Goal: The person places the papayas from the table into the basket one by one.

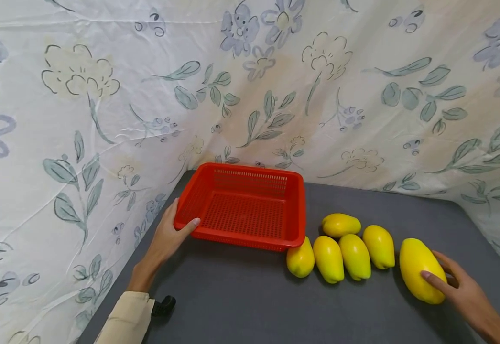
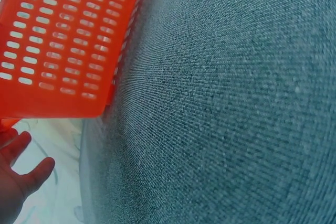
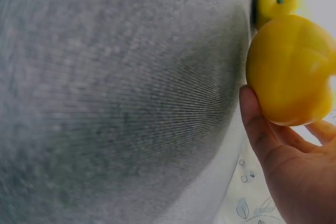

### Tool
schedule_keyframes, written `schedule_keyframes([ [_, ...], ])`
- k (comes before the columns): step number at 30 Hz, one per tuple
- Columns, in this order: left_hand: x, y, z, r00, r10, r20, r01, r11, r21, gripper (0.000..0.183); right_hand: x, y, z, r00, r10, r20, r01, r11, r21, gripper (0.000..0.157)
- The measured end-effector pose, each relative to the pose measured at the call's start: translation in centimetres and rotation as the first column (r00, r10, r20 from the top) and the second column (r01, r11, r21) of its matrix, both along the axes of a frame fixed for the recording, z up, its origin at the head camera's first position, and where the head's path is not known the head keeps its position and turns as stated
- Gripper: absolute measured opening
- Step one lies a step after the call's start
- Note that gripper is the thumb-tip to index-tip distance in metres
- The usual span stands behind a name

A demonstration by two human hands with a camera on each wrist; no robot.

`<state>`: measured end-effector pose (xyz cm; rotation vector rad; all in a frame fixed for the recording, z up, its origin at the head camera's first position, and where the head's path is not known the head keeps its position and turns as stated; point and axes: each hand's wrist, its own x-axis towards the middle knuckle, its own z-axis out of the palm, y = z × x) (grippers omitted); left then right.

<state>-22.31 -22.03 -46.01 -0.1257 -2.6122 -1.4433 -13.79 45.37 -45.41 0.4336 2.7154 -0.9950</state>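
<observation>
— With the red basket [image 1: 241,215] taken as the clock's centre, where are the hands found?
— The left hand [image 1: 168,237] is found at eight o'clock, by the near corner, its thumb stretched toward the rim. The basket may be steadied there, but whether the rim is truly pinched cannot be told: in the left wrist view the thumb is seen spread, apart from the plastic.
— And the right hand [image 1: 461,284]?
— It is placed far out, between three and four o'clock, curved around a plump yellow fruit [image 1: 415,263], with the thumb set against one side and the fingers round another. Such a grip is probably called for by the smooth, rounded body. Whether the fruit is lifted off the grey table [image 1: 233,296] cannot be told.
— Why are the others gathered so?
— Five smaller-looking fruits [image 1: 349,251] are grouped nearer in, toward four o'clock, likely so that all lie within reach. Four are lined up; one is laid crosswise behind. The leftmost fruit [image 1: 300,260] is partly covered by the basket's four o'clock corner; whether they are touching cannot be made out.
</observation>
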Motion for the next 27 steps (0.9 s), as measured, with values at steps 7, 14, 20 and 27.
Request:
schedule_keyframes([
  [7, -0.4, -0.2, -0.1, 1.0, -0.004, -0.001, 0.004, 1.0, 0.009, 0.103, 0.5, -0.6, 1.4, 0.991, -0.028, -0.13, 0.022, 0.999, -0.046, 0.101],
  [14, -0.4, -0.3, 0.0, 1.0, -0.004, -0.001, 0.004, 1.0, 0.012, 0.103, 0.4, -2.2, 3.1, 0.985, -0.035, -0.167, 0.018, 0.995, -0.099, 0.099],
  [20, -0.3, -0.5, 0.0, 1.0, 0.004, 0.007, -0.004, 1.0, -0.009, 0.104, 0.1, -3.8, 4.1, 0.976, 0.028, -0.215, -0.053, 0.992, -0.113, 0.095],
  [27, -0.3, -0.6, 0.2, 1.0, 0.001, 0.009, -0.001, 1.0, -0.009, 0.104, -0.3, -6.2, 4.9, 0.963, 0.105, -0.249, -0.142, 0.981, -0.134, 0.088],
])
